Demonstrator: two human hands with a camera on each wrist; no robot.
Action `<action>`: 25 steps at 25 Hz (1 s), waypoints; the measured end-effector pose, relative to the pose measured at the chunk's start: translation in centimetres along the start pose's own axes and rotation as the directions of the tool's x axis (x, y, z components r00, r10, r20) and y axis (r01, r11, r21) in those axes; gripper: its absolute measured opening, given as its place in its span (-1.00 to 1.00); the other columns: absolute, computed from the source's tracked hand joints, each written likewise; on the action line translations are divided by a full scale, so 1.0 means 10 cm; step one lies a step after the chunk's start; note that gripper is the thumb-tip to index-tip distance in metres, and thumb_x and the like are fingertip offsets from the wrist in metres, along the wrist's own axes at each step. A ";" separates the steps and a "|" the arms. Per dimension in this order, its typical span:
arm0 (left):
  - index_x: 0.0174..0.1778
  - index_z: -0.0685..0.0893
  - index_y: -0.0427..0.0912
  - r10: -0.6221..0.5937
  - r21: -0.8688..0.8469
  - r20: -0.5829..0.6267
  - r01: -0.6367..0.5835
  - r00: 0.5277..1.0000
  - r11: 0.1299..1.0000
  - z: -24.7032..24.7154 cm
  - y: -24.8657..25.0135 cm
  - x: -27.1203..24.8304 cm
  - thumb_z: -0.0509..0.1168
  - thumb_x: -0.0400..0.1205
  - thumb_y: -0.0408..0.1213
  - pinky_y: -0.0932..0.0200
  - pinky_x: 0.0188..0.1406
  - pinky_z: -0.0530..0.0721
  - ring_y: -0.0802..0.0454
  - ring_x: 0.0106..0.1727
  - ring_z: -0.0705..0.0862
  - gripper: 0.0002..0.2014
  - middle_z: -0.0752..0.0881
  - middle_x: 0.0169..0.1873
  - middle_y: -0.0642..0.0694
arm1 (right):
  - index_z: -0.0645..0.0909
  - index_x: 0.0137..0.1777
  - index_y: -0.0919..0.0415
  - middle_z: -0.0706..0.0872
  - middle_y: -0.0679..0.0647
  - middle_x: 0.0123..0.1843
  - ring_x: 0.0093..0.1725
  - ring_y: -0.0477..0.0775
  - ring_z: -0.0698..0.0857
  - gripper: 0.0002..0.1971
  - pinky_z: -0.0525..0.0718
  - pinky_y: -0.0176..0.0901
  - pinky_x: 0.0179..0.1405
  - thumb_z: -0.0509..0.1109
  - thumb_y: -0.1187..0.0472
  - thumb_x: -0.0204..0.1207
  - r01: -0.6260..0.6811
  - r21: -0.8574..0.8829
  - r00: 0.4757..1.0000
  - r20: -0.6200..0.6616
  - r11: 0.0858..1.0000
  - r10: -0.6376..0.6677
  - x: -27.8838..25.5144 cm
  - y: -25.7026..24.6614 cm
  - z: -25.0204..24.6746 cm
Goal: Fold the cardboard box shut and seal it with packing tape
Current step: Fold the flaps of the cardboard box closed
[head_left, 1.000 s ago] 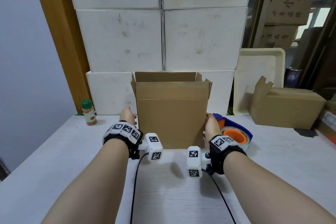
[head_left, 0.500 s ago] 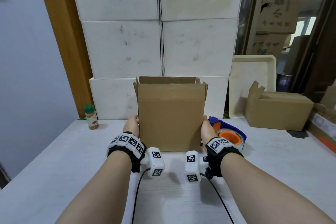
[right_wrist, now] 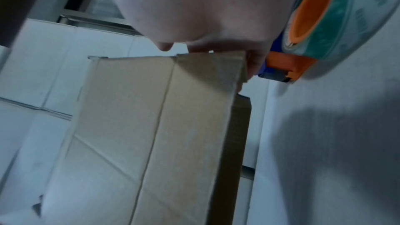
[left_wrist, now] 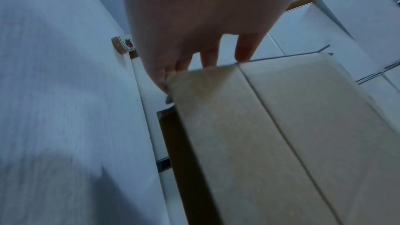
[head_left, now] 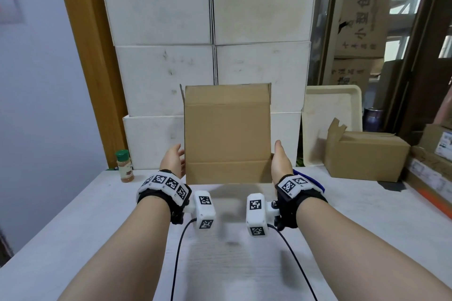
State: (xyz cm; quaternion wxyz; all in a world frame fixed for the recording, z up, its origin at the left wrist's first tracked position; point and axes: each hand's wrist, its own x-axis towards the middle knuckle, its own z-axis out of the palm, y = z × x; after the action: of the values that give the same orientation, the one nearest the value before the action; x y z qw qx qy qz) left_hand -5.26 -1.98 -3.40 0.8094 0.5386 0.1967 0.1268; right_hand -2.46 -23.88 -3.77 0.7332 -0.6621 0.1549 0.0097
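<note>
On the white table before stacked white boxes, I held the cardboard box raised between my left hand and right hand, fingers straight against its sides; tape dispenser just beyond my right fingers.

Readable text is very little. The stacked brown cartons behind the window at the right carry large dark Chinese characters, printed sideways — one looks like 小, the others I cannot read with certainty. The tape roll has pale lettering around its greenish side, too blurred to read. The spice bottle has a label with a red picture; its words are too small. The wrist bands show black-and-white square code markers, no letters.
</note>
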 end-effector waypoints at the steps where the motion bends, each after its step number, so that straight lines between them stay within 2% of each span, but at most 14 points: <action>1: 0.31 0.55 -0.17 0.005 -0.015 0.004 -0.005 1.000 1.000 0.00 0.02 0.01 0.06 0.70 -0.05 0.12 -0.06 0.61 0.00 -0.16 0.65 -0.63 0.67 -0.20 -0.09 | 0.33 0.59 0.15 0.37 0.10 0.60 0.60 0.18 0.32 -0.30 0.19 0.05 0.61 -0.02 -0.29 0.60 0.020 0.001 1.000 0.013 1.000 -0.020 0.00 -0.04 -0.02; 3: 0.18 0.56 -0.17 0.007 -0.056 0.007 -0.006 1.000 0.998 0.01 0.06 0.00 0.07 0.70 -0.02 0.16 -0.22 0.59 0.01 -0.22 0.64 -0.66 0.67 -0.21 -0.10 | 0.54 0.41 0.10 0.59 0.10 0.39 0.41 0.15 0.52 -0.41 0.40 -0.04 0.43 0.03 -0.27 0.60 0.071 0.023 0.997 0.039 0.997 -0.072 -0.01 -0.09 -0.02; 4: 0.14 0.55 -0.18 0.008 -0.076 0.003 -0.008 1.000 0.997 0.01 0.09 -0.02 0.07 0.70 0.00 0.19 -0.27 0.56 0.02 -0.24 0.63 -0.67 0.68 -0.21 -0.11 | 0.63 0.23 0.07 0.68 0.08 0.21 0.22 0.12 0.62 -0.47 0.50 -0.11 0.23 0.05 -0.27 0.59 0.098 0.041 0.994 0.040 0.994 -0.099 -0.01 -0.11 0.00; 5: 0.13 0.56 -0.18 0.018 -0.072 -0.007 -0.019 1.000 0.997 0.01 0.11 -0.03 0.07 0.70 0.01 0.22 -0.29 0.53 0.04 -0.25 0.61 -0.66 0.68 -0.20 -0.10 | 0.66 0.08 0.08 0.71 0.06 0.07 0.07 0.08 0.65 -0.49 0.53 -0.17 0.05 0.07 -0.28 0.58 0.113 0.058 0.992 0.052 0.992 -0.116 -0.04 -0.14 0.02; 6: 0.14 0.57 -0.17 0.045 -0.049 -0.025 -0.046 0.999 0.998 0.02 0.12 -0.04 0.08 0.70 0.00 0.22 -0.24 0.53 0.04 -0.23 0.60 -0.66 0.69 -0.16 -0.09 | 0.68 0.08 0.10 0.73 0.05 0.06 0.05 0.06 0.66 -0.47 0.55 -0.17 0.03 0.08 -0.29 0.57 0.126 0.093 0.988 0.079 0.988 -0.133 -0.03 -0.16 0.04; 7: 0.19 0.60 -0.18 0.089 -0.025 -0.058 -0.091 0.994 0.996 0.02 0.12 -0.04 0.08 0.70 -0.01 0.18 -0.11 0.55 0.02 -0.16 0.61 -0.64 0.70 -0.09 -0.10 | 0.66 0.22 0.11 0.73 0.05 0.18 0.17 0.07 0.66 -0.44 0.56 -0.13 0.18 0.09 -0.29 0.56 0.133 0.132 0.983 0.111 0.982 -0.148 -0.04 -0.18 0.07; 9: 0.27 0.62 -0.23 0.196 0.017 -0.144 -0.196 0.970 0.980 0.03 0.15 -0.05 0.11 0.69 -0.06 0.06 0.22 0.55 -0.06 0.06 0.63 -0.61 0.71 0.11 -0.17 | 0.47 0.51 0.06 0.56 0.04 0.46 0.46 0.09 0.51 -0.36 0.39 0.03 0.53 0.10 -0.29 0.56 0.169 0.194 0.969 0.149 0.966 -0.199 -0.07 -0.24 0.13; 11: 0.27 0.65 -0.26 0.287 0.052 -0.193 -0.282 0.938 0.958 0.05 0.19 -0.10 0.13 0.68 -0.09 0.02 0.37 0.53 -0.10 0.20 0.64 -0.61 0.71 0.19 -0.19 | 0.40 0.56 0.05 0.50 0.02 0.53 0.52 0.08 0.45 -0.30 0.31 0.11 0.59 0.10 -0.33 0.52 0.230 0.225 0.952 0.151 0.947 -0.267 -0.15 -0.32 0.20; 14: 0.22 0.69 -0.26 0.428 0.095 -0.197 -0.418 0.882 0.904 0.14 0.27 -0.22 0.12 0.69 -0.15 0.12 0.25 0.52 -0.03 0.16 0.63 -0.64 0.72 0.11 -0.14 | 0.51 0.48 0.08 0.60 0.02 0.45 0.47 0.05 0.52 -0.26 0.35 0.05 0.57 0.16 -0.35 0.40 0.305 0.305 0.931 0.103 0.902 -0.350 -0.23 -0.45 0.28; 16: 0.19 0.72 -0.22 0.478 0.075 -0.191 -0.473 0.857 0.878 0.21 0.35 -0.27 0.09 0.70 -0.14 0.17 0.16 0.44 0.01 0.12 0.61 -0.63 0.71 0.07 -0.09 | 0.56 0.43 0.11 0.63 0.04 0.41 0.43 0.04 0.54 -0.43 0.38 0.01 0.55 0.15 -0.20 0.55 0.379 0.316 0.912 0.034 0.870 -0.410 -0.26 -0.55 0.31; 18: 0.23 0.71 -0.22 0.450 -0.032 -0.156 -0.459 0.880 0.888 0.27 0.42 -0.30 0.08 0.70 -0.11 0.18 0.15 0.44 0.08 0.06 0.65 -0.60 0.73 0.10 -0.08 | 0.61 0.32 0.17 0.68 0.08 0.29 0.32 0.08 0.58 -0.57 0.44 -0.03 0.47 0.08 -0.04 0.67 0.478 0.208 0.873 -0.011 0.853 -0.487 -0.32 -0.67 0.34; 20: 0.24 0.70 -0.25 0.385 -0.136 -0.070 -0.391 0.920 0.910 0.31 0.42 -0.27 0.07 0.70 -0.09 0.15 0.18 0.51 0.09 0.03 0.68 -0.58 0.75 0.07 -0.10 | 0.63 0.25 0.23 0.64 0.06 0.19 0.15 0.03 0.54 -0.59 0.42 -0.16 0.31 0.07 0.02 0.67 0.556 0.050 0.831 -0.016 0.830 -0.556 -0.34 -0.71 0.39; 23: 0.10 0.76 -0.21 0.288 -0.202 0.032 -0.276 0.957 0.940 0.31 0.32 -0.22 0.08 0.66 -0.02 0.01 0.42 0.52 -0.02 0.17 0.66 -0.57 0.77 -0.04 -0.06 | 0.56 0.27 0.19 0.59 0.08 0.28 0.12 0.09 0.57 -0.49 0.50 -0.07 0.12 0.22 -0.17 0.49 0.461 -0.034 0.886 -0.032 0.887 -0.462 -0.30 -0.62 0.42; 25: 0.11 0.76 -0.21 0.293 -0.186 0.020 -0.285 0.956 0.940 0.31 0.29 -0.21 0.06 0.67 -0.04 0.04 0.47 0.47 0.04 0.18 0.64 -0.57 0.76 -0.01 -0.04 | 0.48 0.17 0.20 0.62 0.10 0.21 0.00 0.10 0.60 -0.50 0.51 -0.15 -0.18 0.30 -0.20 0.44 0.410 -0.023 0.910 -0.060 0.912 -0.411 -0.25 -0.54 0.39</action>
State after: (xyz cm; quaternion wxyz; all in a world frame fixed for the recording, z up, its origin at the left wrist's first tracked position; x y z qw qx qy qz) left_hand -5.71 -4.29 0.72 0.8320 0.4887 0.0840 0.2489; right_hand -2.85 -20.27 2.33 0.7103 -0.6833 0.0355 -0.1649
